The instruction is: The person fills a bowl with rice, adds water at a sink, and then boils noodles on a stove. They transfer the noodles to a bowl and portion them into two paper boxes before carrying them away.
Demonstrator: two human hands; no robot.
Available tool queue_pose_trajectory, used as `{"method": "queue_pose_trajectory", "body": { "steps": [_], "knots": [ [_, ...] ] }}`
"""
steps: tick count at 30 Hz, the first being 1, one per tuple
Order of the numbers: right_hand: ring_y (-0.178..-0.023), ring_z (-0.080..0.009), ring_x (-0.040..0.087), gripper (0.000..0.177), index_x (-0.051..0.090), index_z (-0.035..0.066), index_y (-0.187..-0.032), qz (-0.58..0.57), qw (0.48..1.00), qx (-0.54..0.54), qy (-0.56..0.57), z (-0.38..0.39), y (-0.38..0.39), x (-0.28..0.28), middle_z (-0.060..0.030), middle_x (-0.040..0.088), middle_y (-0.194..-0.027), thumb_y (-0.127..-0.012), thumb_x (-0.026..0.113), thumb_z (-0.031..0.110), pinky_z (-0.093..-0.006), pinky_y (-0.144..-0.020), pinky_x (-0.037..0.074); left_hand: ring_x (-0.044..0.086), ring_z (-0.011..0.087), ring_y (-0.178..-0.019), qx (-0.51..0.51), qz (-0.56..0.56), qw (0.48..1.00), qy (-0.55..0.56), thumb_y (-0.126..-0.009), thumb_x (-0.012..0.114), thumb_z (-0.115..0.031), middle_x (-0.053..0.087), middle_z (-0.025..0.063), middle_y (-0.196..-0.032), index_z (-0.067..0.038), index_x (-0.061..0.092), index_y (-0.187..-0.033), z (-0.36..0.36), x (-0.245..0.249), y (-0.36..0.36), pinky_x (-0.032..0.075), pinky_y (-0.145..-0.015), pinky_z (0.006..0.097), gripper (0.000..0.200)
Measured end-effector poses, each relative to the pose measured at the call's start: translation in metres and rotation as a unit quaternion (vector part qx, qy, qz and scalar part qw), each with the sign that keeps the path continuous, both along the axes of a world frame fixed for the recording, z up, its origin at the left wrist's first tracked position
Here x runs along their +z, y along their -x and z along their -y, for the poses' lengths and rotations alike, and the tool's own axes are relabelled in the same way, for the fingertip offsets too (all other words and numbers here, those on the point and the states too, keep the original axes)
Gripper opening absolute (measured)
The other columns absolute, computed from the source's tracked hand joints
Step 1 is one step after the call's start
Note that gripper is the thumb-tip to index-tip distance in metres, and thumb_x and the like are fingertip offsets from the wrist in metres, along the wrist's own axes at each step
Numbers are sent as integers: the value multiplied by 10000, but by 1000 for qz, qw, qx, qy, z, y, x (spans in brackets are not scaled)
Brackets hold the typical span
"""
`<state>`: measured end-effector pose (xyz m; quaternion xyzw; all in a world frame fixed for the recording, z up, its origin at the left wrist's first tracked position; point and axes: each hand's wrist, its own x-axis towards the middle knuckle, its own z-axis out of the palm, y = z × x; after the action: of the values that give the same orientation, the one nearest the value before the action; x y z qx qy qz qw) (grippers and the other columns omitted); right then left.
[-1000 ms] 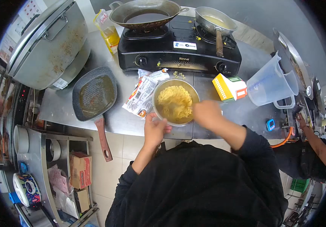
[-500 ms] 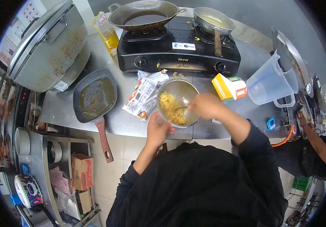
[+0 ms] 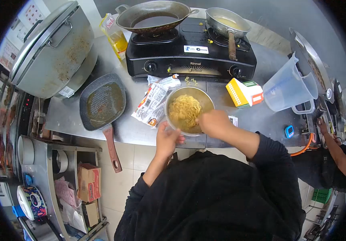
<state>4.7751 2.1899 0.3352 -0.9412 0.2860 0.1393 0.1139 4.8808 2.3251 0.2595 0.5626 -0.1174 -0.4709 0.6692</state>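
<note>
A shiny metal mixing bowl (image 3: 209,102) full of yellow noodles (image 3: 184,109) sits near the front edge of the steel counter. My left hand (image 3: 167,139) grips its near left side, thumb and fingertips at the rim. Over the bowl's right side, my right hand (image 3: 215,123) is closed around a thin metal utensil whose end is down among the noodles; my fingers hide most of it now. Just left of the bowl lie crumpled white plastic food wrappers (image 3: 151,105). A yellow, white and green carton (image 3: 243,93) stands to the right.
Behind, a black gas stove (image 3: 193,64) carries a wok (image 3: 157,16) and a small saucepan (image 3: 228,22). Left are a square grill pan (image 3: 102,100), its handle overhanging the edge, an oil pouch (image 3: 116,38) and a large pot (image 3: 56,56). Right are a measuring jug (image 3: 287,86), a blue timer (image 3: 289,131) and another person's arm (image 3: 335,146).
My right hand has moved down and left, toward the near side of the bowl. The noodles have shifted into a mound nearer the middle. My left hand stays at the rim.
</note>
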Motion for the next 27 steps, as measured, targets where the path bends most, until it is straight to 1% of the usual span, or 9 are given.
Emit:
{"method": "queue_pose_trajectory", "body": {
  "steps": [3,6,9,12,15,18,21,25,27],
  "knots": [
    [-721,-312,601,174,636,52,-734,36,996,-29,71,28,14,-9,-172,608,-741,-726,502,162,-415,-626,472,570,176,-542,35,-17,999,4,-787,525,-26,554,114,-675,-39,327,-1015,-2,-3,1,480,-465,258,302],
    [-716,-308,601,174,636,50,-738,3,993,-87,76,40,29,20,-167,609,-736,-723,501,159,-412,-619,472,573,180,-545,34,0,999,6,-788,523,-27,552,118,-677,-38,318,-1018,-2,-8,1,483,-468,262,307],
    [-711,-307,600,177,633,37,-731,-43,995,-61,64,30,31,29,-165,609,-731,-720,505,158,-408,-615,472,573,181,-547,9,8,1000,3,-791,523,-32,548,120,-675,-31,310,-1025,1,-4,3,485,-470,264,316],
    [-701,-304,600,176,630,26,-725,-62,996,49,35,6,17,11,-163,608,-720,-707,510,152,-402,-607,473,557,167,-507,-3,11,1000,0,-784,537,-37,545,103,-632,-47,351,-999,5,1,8,475,-447,258,284],
    [-697,-298,601,167,632,30,-726,-9,998,60,20,5,5,7,-166,607,-720,-691,513,142,-399,-597,472,571,176,-551,-32,8,999,6,-791,527,-41,547,122,-678,-17,308,-1040,2,-3,5,484,-479,260,332],
    [-693,-285,604,166,637,40,-737,-56,995,39,72,22,6,54,-153,610,-718,-688,517,144,-393,-584,472,570,171,-552,-24,15,1000,-4,-788,532,-41,550,119,-695,-17,316,-1040,-1,1,1,482,-481,255,333],
    [-707,-272,607,175,640,44,-753,-155,978,85,110,24,10,96,-136,615,-724,-708,507,148,-389,-581,475,569,166,-551,-2,4,1000,-12,-785,536,-38,552,115,-707,-21,324,-1036,-3,-4,-3,481,-478,250,329],
    [-730,-268,608,191,640,48,-782,-143,972,172,74,12,6,40,-132,618,-743,-729,478,135,-386,-611,477,569,166,-550,5,-3,1000,-10,-783,537,-35,553,114,-704,-27,323,-1037,-2,-3,0,482,-475,253,332],
    [-729,-280,605,189,636,42,-780,-95,988,121,20,-4,3,22,-142,615,-745,-737,487,151,-395,-623,474,568,166,-550,16,-10,1000,-8,-785,536,-37,553,113,-700,-31,321,-1036,-2,-6,0,482,-474,254,331]
  ]
}}
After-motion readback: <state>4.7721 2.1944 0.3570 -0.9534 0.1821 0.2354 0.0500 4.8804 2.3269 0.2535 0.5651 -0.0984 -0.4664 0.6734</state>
